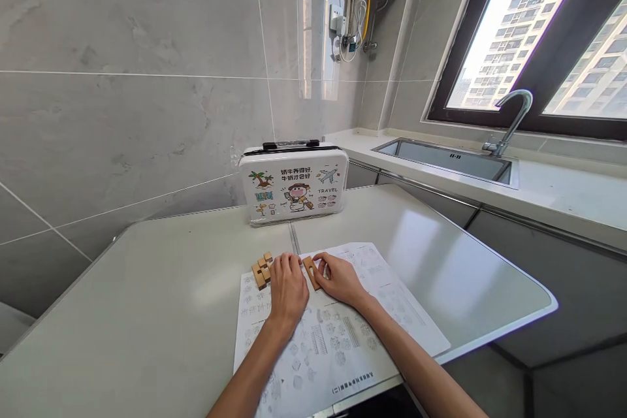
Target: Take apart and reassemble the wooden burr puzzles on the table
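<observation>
Wooden puzzle pieces (262, 270) lie in a small cluster on a printed instruction sheet (333, 333) spread over the white table (161, 300). My left hand (288, 287) rests palm down on the sheet just right of that cluster, its fingers curled together at the tips. My right hand (339, 277) is beside it, fingers bent and pinching a long wooden piece (310, 271) that lies between the two hands.
A white tin case (292, 186) with cartoon travel pictures stands upright at the table's far edge against the tiled wall. A steel sink (448, 158) with a curved tap (512, 119) sits in the counter at the right, under a window. The table's right edge drops off near the counter.
</observation>
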A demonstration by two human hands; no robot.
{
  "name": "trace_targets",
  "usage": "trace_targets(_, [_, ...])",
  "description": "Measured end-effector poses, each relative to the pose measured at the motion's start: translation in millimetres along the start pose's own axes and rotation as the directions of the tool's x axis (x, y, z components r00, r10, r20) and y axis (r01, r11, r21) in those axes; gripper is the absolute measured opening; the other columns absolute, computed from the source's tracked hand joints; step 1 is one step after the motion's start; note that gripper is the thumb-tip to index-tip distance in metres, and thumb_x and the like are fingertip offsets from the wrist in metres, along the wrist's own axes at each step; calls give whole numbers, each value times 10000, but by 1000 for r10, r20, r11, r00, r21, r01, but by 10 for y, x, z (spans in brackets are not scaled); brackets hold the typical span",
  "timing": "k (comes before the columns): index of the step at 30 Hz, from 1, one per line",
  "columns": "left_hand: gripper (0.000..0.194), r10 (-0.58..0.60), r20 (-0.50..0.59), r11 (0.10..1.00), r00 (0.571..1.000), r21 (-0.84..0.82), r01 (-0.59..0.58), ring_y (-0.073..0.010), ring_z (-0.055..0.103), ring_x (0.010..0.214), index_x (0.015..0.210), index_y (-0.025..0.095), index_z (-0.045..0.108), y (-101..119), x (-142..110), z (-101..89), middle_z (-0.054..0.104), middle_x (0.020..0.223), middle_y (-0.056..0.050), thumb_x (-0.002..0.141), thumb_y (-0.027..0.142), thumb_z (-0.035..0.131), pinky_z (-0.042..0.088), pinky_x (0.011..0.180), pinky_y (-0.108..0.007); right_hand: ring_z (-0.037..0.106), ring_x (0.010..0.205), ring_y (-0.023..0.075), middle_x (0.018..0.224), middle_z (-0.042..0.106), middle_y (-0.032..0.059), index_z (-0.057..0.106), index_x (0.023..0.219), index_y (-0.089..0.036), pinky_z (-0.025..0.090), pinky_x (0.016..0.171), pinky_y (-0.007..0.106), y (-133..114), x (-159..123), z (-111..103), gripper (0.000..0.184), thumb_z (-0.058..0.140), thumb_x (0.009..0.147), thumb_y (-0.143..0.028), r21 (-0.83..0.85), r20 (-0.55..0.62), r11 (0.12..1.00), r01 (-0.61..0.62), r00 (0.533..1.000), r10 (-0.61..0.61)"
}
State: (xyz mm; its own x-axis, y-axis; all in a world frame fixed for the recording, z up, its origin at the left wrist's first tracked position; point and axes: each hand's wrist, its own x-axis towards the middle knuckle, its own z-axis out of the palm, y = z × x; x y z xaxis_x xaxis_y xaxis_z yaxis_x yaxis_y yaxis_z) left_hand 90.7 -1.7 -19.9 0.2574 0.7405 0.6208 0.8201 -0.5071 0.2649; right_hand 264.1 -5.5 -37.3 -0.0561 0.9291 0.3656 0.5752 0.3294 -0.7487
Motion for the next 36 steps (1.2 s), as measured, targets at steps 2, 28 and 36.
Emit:
trace_targets(2, [240, 6, -16, 999, 1000, -33, -7, -338, 580, 1011, 1048, 211, 596, 13, 11, -13, 625, 1092, -138, 953, 37, 460, 476, 868, -485, 583, 625, 180, 803, 732, -9, 715, 1047, -284, 400, 667, 305, -20, 1, -8, 136, 638, 935, -276, -4, 5, 1000, 13, 1000, -13])
trace_targets(28, [368, 230, 125, 892, 965, -423, -158, -305, 517, 1452, 1438, 245, 489, 389, -99, -141, 565, 1529, -131, 1072, 268, 528, 474, 1200, -532, 477, 623, 142, 653, 577, -21, 622, 710, -176, 397, 616, 258, 48, 15, 61, 107, 575, 804, -161, 36, 91, 999, 36, 995, -39])
trace_targets(36, [626, 233, 242, 911, 942, -393, -125, -312, 302, 1635, 1672, 284, 265, 336, -178, -28, 361, 1744, -115, 1103, 373, 509, 371, 1308, -563, 522, 625, 154, 672, 661, 31, 645, 701, -157, 382, 602, 254, 108, 54, 110, 120, 582, 803, -154, -54, 48, 998, -36, 998, 39])
